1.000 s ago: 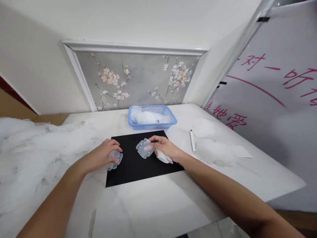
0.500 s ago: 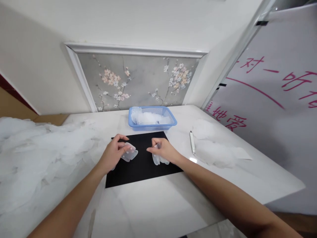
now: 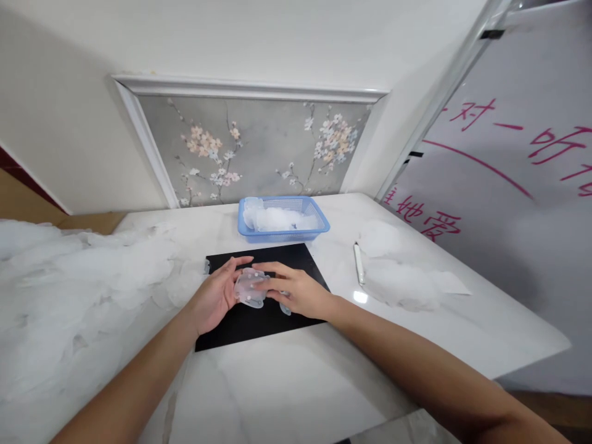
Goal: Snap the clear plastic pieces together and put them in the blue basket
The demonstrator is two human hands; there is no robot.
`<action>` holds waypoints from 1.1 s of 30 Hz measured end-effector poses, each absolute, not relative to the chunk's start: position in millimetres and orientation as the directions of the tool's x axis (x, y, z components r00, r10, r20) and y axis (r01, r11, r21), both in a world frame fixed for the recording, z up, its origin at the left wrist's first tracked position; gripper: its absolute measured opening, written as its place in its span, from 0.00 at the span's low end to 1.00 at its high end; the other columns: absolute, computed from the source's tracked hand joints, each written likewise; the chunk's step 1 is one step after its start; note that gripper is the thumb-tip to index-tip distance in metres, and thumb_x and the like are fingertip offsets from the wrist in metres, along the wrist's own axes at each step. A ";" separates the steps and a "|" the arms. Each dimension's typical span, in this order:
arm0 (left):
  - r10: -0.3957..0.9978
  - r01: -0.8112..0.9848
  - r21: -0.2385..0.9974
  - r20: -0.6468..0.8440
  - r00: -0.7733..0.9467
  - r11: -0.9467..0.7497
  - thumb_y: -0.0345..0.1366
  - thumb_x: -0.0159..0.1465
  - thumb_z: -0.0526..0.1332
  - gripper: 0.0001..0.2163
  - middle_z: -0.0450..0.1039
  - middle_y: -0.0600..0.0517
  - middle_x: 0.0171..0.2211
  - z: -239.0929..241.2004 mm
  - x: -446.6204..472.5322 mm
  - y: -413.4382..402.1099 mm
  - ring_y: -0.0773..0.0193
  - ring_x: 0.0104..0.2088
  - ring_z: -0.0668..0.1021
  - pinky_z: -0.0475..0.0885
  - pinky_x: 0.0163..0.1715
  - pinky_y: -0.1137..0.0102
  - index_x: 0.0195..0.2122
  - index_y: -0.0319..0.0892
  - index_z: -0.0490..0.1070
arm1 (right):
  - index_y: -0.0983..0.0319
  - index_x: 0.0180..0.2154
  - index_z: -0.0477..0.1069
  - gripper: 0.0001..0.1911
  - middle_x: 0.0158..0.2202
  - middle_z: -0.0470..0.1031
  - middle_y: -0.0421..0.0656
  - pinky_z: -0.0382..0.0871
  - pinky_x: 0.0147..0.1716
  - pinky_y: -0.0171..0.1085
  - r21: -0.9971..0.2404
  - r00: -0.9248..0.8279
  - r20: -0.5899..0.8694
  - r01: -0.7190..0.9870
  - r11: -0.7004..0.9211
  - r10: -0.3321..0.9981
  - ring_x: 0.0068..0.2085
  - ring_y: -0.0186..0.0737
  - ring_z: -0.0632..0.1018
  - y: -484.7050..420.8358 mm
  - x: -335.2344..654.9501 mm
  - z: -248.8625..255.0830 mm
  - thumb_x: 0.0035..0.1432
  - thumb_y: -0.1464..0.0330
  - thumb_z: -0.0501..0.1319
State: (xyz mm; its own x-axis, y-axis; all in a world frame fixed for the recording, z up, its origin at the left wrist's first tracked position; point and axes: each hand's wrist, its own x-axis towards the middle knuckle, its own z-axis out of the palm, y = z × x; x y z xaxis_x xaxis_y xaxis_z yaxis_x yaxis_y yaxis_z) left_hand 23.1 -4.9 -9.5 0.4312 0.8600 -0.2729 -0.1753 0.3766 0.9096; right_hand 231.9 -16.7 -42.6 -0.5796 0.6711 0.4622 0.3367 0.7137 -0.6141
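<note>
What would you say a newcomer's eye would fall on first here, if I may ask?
Probably the black mat on the white table at centre, with a clear piece between the left hand and the right hand. Next might come the whitish heap at left, the blue basket behind the mat and the red writing at right.

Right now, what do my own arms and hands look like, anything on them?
Your left hand and right hand are ungloved, with no ring visible. The left forearm and right forearm show no sleeve, watch or bracelet. Nail details are too small to make out.
</note>
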 end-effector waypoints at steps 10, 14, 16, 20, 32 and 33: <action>0.836 0.725 0.542 -0.072 0.544 -0.425 0.42 0.56 0.63 0.13 0.71 0.48 0.54 5.8 -37.5 19.0 0.46 0.58 0.67 0.55 0.60 0.50 0.43 0.50 0.76 | 0.64 0.45 0.75 0.16 0.29 0.78 0.42 0.64 0.23 0.31 -0.988 -0.326 -0.129 0.125 -0.093 0.936 0.23 0.31 0.72 -3.1 241.5 -33.9 0.54 0.67 0.63; 0.829 0.765 0.532 -0.192 0.525 -0.362 0.40 0.54 0.63 0.11 0.67 0.47 0.58 10.3 -54.7 22.6 0.46 0.57 0.69 0.64 0.55 0.55 0.39 0.49 0.76 | 0.63 0.44 0.76 0.19 0.23 0.75 0.38 0.60 0.17 0.29 -0.963 -0.341 -0.263 0.042 -0.265 0.902 0.18 0.29 0.68 -0.3 246.9 -28.0 0.47 0.69 0.65; 0.822 0.744 0.572 -0.198 0.534 -0.346 0.39 0.54 0.63 0.10 0.69 0.47 0.57 10.9 -56.0 23.5 0.47 0.55 0.70 0.65 0.54 0.57 0.38 0.49 0.76 | 0.63 0.43 0.76 0.20 0.21 0.73 0.36 0.59 0.16 0.29 -0.953 -0.352 -0.294 0.040 -0.300 0.888 0.17 0.29 0.68 0.4 248.6 -26.2 0.45 0.70 0.66; 0.839 0.680 0.653 -0.124 0.530 -0.333 0.39 0.51 0.64 0.09 0.76 0.48 0.48 11.9 -54.3 26.3 0.47 0.49 0.74 0.67 0.51 0.58 0.34 0.49 0.78 | 0.62 0.44 0.75 0.20 0.20 0.73 0.36 0.59 0.15 0.29 -0.944 -0.368 -0.327 0.080 -0.321 0.870 0.17 0.29 0.69 2.1 252.1 -27.4 0.46 0.70 0.66; 0.921 0.674 0.656 0.086 0.380 -0.339 0.42 0.55 0.62 0.08 0.78 0.50 0.45 19.9 -29.8 16.3 0.51 0.48 0.76 0.68 0.49 0.62 0.24 0.45 0.69 | 0.62 0.43 0.75 0.17 0.19 0.72 0.36 0.61 0.16 0.29 -0.944 -0.354 -0.330 0.110 -0.311 0.875 0.17 0.30 0.69 3.2 254.5 -28.2 0.47 0.70 0.65; 0.924 0.661 0.677 0.077 0.374 -0.324 0.43 0.56 0.62 0.08 0.78 0.50 0.46 20.8 -26.2 13.8 0.52 0.48 0.76 0.68 0.48 0.62 0.25 0.45 0.68 | 0.63 0.42 0.75 0.17 0.19 0.72 0.36 0.61 0.16 0.29 -0.944 -0.350 -0.331 0.113 -0.311 0.877 0.17 0.30 0.69 3.2 254.5 -28.3 0.47 0.70 0.65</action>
State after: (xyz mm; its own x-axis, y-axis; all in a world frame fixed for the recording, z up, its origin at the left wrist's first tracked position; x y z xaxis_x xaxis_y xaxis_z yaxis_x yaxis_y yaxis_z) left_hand -26.2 13.8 20.8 0.3735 0.9244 0.0772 0.6607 -0.3236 0.6773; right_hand 254.5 3.2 -28.3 -0.3495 0.8767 -0.3306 0.1130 -0.3108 -0.9437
